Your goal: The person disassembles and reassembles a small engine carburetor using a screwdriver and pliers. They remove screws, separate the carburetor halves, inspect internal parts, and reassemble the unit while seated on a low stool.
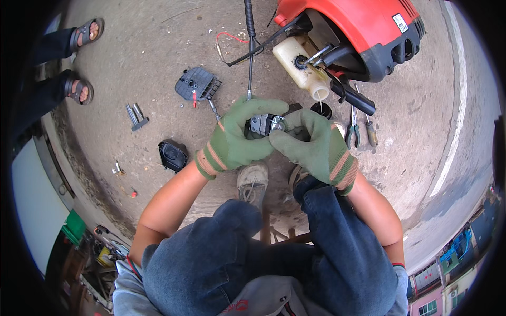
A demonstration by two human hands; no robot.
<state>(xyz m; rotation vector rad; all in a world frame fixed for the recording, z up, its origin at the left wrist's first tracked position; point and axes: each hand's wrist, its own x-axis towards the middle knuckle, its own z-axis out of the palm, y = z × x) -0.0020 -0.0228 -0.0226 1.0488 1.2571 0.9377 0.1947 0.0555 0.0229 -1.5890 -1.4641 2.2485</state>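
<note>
A small metal and black carburetor (261,124) is held up in front of my shoes, between my two green-gloved hands. My left hand (232,134) curves round it from the left, fingers along the far side and thumb along the near side. From the right, my right hand (316,142) pinches at the round clear part on its end; the fingertips are partly hidden. A black cable (250,73) comes down from the top toward my left hand. Left of the hands, a black plastic cover (196,84) lies on the ground with a red-handled piece on it.
A red-housed engine (363,26) with a whitish fuel tank (295,63) stands at the far right. Pliers (354,129) and a screwdriver (371,134) lie beside it. To the left are a black cup-shaped part (173,155), metal pins (137,117) and another person's sandaled feet (80,90).
</note>
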